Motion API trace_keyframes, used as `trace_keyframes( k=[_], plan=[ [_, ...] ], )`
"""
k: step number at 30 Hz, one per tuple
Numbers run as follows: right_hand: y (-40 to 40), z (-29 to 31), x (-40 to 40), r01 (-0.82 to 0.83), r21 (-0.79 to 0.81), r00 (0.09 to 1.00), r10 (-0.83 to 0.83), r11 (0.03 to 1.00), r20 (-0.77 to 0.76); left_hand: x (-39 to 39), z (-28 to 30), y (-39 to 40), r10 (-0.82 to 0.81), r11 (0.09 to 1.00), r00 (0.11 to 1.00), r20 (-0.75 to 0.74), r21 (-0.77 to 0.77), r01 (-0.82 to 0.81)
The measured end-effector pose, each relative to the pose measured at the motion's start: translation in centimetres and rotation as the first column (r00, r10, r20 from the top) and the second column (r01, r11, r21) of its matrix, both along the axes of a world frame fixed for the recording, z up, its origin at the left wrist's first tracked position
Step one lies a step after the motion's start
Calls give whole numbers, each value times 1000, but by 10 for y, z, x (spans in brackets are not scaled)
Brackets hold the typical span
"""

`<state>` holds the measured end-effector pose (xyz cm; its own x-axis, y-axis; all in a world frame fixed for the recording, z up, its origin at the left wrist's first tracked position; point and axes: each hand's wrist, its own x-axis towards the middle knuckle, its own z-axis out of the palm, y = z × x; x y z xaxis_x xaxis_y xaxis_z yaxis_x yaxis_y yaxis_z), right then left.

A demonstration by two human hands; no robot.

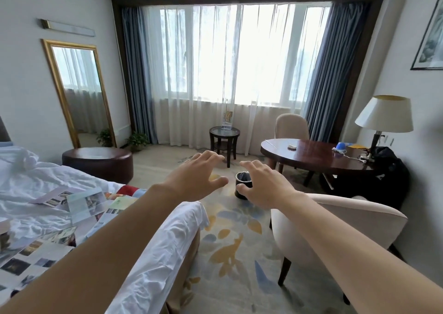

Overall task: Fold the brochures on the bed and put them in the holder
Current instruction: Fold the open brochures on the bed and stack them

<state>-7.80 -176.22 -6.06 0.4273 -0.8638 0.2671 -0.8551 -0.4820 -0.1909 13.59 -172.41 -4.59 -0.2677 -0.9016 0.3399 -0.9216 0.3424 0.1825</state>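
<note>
Several brochures (85,204) lie spread flat on the white bed (155,242) at the lower left, some printed with photo grids. A clear brochure holder (227,122) with a sheet in it stands on a small dark round side table (224,132) by the window. My left hand (199,173) and my right hand (261,182) are stretched out in the air over the carpet, palms down, fingers spread and relaxed. Neither hand holds anything, and both are well to the right of the brochures.
A beige armchair (335,220) stands at the right, close to my right arm. A black waste bin (243,180) sits on the patterned carpet under my hands. A dark oval table (316,154), second chair (291,125), lamp (383,117) and brown ottoman (98,161) stand farther back.
</note>
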Motion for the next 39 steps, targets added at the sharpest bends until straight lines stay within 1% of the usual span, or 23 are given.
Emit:
trace_keyframes(
  k=[10, 12, 14, 19, 24, 29, 32, 34, 39],
  plan=[
    [-179, -4, 116, -98, 4, 995, 98, 995, -23, 102, -3, -157, 62, 998, 998, -13, 5, -62],
    [-214, -5, 146, -143, 8, 990, 143, 990, -21, 132, -4, -184, 107, 994, 994, -32, 0, -107],
    [-237, -7, 168, -182, 7, 983, 182, 983, -23, 151, -7, -198, 138, 990, 990, -10, 18, -138],
    [-309, -23, 259, -332, 15, 942, 333, 943, -53, 231, -29, -239, 309, 950, 951, -29, 64, -307],
    [-363, -53, 364, -510, 24, 858, 510, 860, -58, 312, -61, -245, 524, 850, 848, -76, 109, -516],
    [-380, -87, 469, -671, 72, 733, 675, 738, -81, 380, -90, -224, 718, 692, 690, -92, 204, -692],
    [-374, -111, 523, -752, 142, 637, 765, 644, -99, 418, -109, -206, 794, 601, 600, -94, 265, -754],
    [-369, -129, 557, -784, 162, 587, 800, 599, -119, 443, -124, -196, 833, 547, 544, -102, 301, -781],
    [-355, -185, 631, -824, 232, 492, 856, 517, -159, 507, -178, -183, 881, 462, 463, -100, 398, -793]
  ],
)
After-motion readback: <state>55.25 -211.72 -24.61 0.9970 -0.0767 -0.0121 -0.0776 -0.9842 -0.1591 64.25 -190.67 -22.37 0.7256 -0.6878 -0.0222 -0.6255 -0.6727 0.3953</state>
